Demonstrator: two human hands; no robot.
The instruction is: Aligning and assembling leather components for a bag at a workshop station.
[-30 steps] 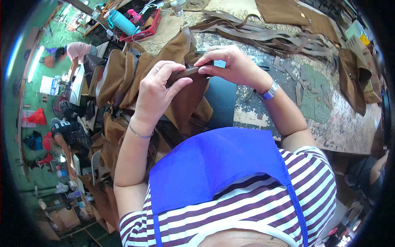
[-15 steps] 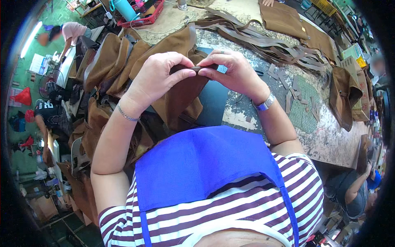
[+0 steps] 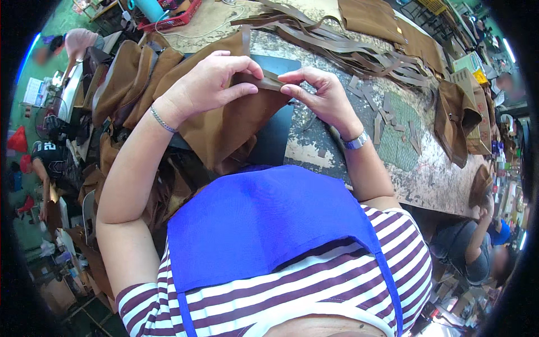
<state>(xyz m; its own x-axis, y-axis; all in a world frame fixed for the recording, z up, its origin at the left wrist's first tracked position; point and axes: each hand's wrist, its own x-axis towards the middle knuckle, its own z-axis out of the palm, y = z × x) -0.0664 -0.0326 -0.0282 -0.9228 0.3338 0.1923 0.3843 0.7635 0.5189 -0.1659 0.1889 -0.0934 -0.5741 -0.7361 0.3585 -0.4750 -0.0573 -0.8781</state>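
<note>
A brown leather or suede-like piece (image 3: 227,126) hangs from my fingers over the table's near edge. Its upper edge carries a smoother grey-brown band (image 3: 269,83). My left hand (image 3: 208,84) is closed on that edge, forefinger and thumb on either side of it. At the right end of the band, my right hand (image 3: 325,95) pinches the edge between thumb and forefinger. The band stretches across the gap between the two hands. Behind the hanging piece, a dark blue-grey sheet (image 3: 275,135) lies on the table, partly covered.
Long leather strips (image 3: 337,45) lie across the far table. Small grey offcuts (image 3: 379,115) are scattered near a green mat (image 3: 401,140). Brown bags (image 3: 457,121) stand at right; more brown pieces (image 3: 120,78) pile up at left. A red basket (image 3: 174,19) sits far left. Other people work on both sides.
My hands have moved apart along the leather edge, baring the band between them. The view has shifted, so the table and strips appear farther left and higher.
</note>
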